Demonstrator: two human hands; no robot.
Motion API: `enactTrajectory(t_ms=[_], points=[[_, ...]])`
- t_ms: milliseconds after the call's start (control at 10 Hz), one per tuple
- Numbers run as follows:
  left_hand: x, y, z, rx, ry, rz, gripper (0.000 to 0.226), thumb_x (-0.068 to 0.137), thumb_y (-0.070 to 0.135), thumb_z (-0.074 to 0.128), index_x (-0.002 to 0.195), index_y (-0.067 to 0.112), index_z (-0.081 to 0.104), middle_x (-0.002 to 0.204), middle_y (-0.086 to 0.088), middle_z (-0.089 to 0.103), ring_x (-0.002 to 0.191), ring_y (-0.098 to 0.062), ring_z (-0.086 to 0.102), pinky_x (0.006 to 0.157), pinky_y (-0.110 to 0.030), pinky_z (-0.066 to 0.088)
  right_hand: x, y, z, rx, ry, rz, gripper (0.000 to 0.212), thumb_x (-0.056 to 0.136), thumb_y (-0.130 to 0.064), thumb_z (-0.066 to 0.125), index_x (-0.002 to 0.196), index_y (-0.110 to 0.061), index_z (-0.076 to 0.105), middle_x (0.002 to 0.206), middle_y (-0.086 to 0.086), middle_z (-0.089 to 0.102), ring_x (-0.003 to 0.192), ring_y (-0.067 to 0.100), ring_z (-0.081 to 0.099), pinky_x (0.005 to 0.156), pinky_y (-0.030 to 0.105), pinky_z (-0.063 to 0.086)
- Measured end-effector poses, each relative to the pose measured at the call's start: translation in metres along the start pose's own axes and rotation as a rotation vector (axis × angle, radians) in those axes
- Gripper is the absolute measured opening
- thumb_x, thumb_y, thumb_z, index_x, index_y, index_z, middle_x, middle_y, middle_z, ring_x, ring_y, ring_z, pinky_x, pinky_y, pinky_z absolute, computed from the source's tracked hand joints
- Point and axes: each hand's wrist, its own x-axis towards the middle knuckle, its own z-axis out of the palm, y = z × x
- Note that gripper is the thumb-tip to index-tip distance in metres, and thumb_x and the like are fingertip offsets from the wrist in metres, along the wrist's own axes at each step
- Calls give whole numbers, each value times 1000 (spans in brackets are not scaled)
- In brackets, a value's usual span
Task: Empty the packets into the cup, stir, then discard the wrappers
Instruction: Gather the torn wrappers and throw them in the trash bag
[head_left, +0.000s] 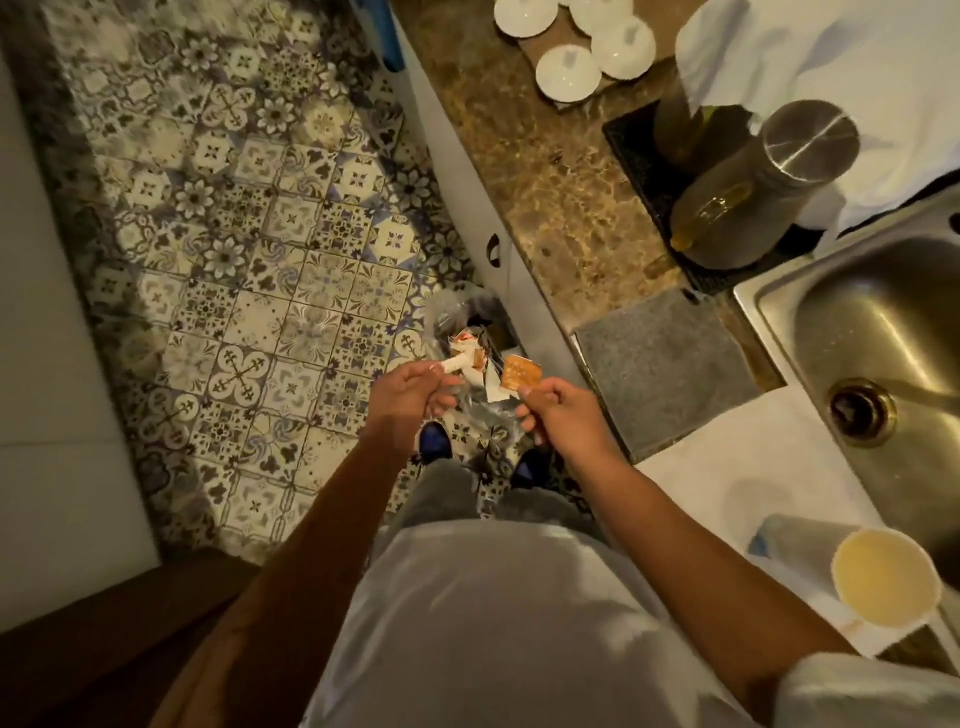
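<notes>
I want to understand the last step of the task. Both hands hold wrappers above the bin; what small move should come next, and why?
Probably let go. The left hand pinches a white wrapper and the right hand an orange wrapper, both over the open bin on the floor, which already holds scraps. The cup on the counter is already full.
</notes>
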Motion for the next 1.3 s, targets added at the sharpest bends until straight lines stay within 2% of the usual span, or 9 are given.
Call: enactTrajectory(t_ms=[200,400,500,700,800,1000,1100,1200,1300], points=[[52,-11,-13,259,74,30,12,96,18,65,100,10,72,90,-9,73,83,-27,67,76,-37,59,51,-7,24,28,7,110,10,97,-11,62,88,-8,65,69,7,69,49,13,55,42,24,39],[132,-32,-30,347,70,-137,14,95,23,68,82,19,72,71,1,66,60,-9,59,51,-13,49,112,-2,48,-41,101,236,10,96,-7,63,99,-1,69,74,12,71,44,11,56,41,24,44],[177,-41,-39,417,35,-148,13,97,26,65,88,19,71,71,7,64,62,-2,59,48,-5,42,149,11,62,-147,237,205,13,96,-16,64,88,-9,71,70,7,72,47,10,59,47,27,49],[275,-93,-45,498,-51,-166,24,96,29,65,95,7,74,77,-3,68,71,-13,64,68,-23,54,229,67,96,-379,354,271,24,98,-31,59,91,-14,74,85,10,75,79,25,72,74,40,62],[317,-127,-43,595,-52,-146,24,96,29,65,95,8,76,76,-1,68,63,-6,61,61,-18,48,261,91,105,-399,355,336,14,94,-31,66,86,-21,71,90,8,76,79,22,72,67,33,58],[381,-189,-30,654,-129,-122,17,95,24,66,96,11,77,84,-2,71,68,-8,63,74,-26,56,322,142,108,-487,340,367,11,93,-31,69,87,-22,74,90,5,77,73,17,71,74,35,60],[403,-212,-19,633,-119,-194,25,97,29,63,95,7,74,77,-3,68,65,-11,62,69,-24,56,347,159,107,-498,344,398,19,96,-31,65,103,-16,74,99,4,76,82,16,68,75,30,54],[426,-239,-15,560,-81,-329,38,98,33,61,106,-2,72,66,2,58,56,-6,53,42,-9,42,368,171,111,-492,339,396,15,95,-37,64,96,-23,70,103,4,76,96,22,70,91,42,57],[432,-257,-9,512,-82,-347,41,99,32,59,106,-6,71,63,4,54,54,-4,49,37,-8,37,392,182,119,-535,335,381,20,93,-36,66,75,-32,59,101,4,76,94,24,71,91,46,58]])
